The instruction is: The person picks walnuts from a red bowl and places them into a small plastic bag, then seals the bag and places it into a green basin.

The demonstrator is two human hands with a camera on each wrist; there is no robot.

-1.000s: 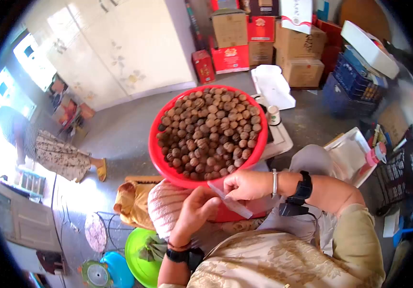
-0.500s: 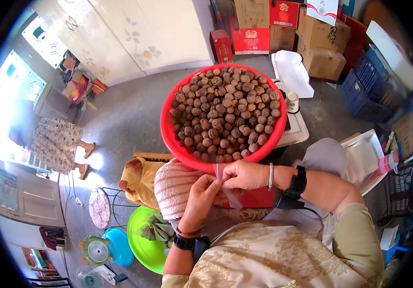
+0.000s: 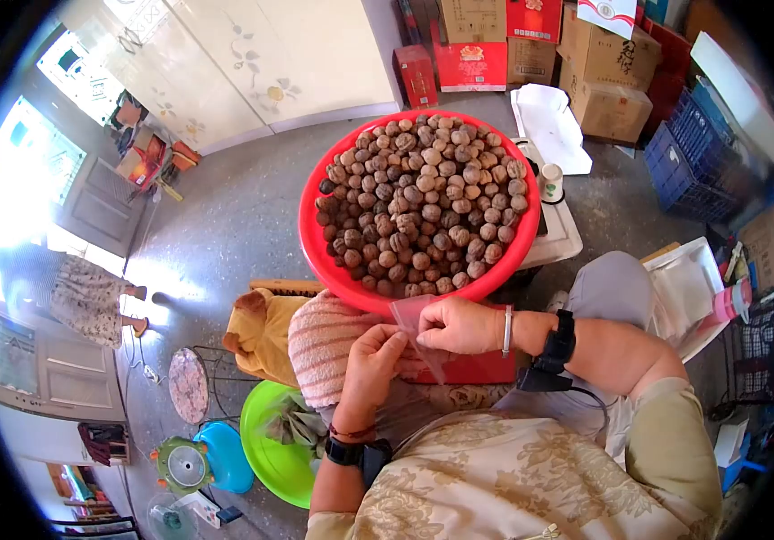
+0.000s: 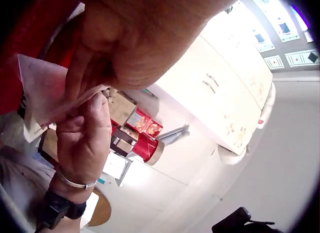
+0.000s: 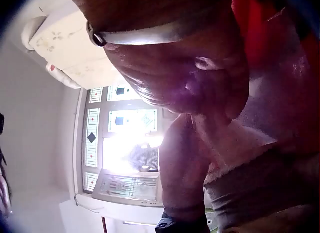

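Note:
Between both hands is a small clear plastic bag [image 3: 408, 312], thin and flat, held above the lap at the near rim of a red basin [image 3: 309, 238]. My left hand [image 3: 371, 367] pinches the bag's edge between thumb and fingers. Close against it, my right hand [image 3: 466, 326], with a bangle at the wrist, pinches the same edge. In the left wrist view the film [image 4: 42, 87] spreads out beside the meeting fingertips. Brown walnuts [image 3: 423, 198] heap the basin. Fingers partly hide the middle of the bag.
A striped pink towel [image 3: 328, 337] lies over the left knee. Left of it are a yellow cloth [image 3: 265, 337] and a green basin [image 3: 261, 450]. Behind the walnuts stands a paper cup [image 3: 550, 183]. Cartons [image 3: 616, 67] are stacked at the back; another person [image 3: 90, 292] stands far left.
The head view has shifted, then steadied. The bag, slanting to the right at first, now stands more upright between closer-set fingertips. The other person at far left has shifted position.

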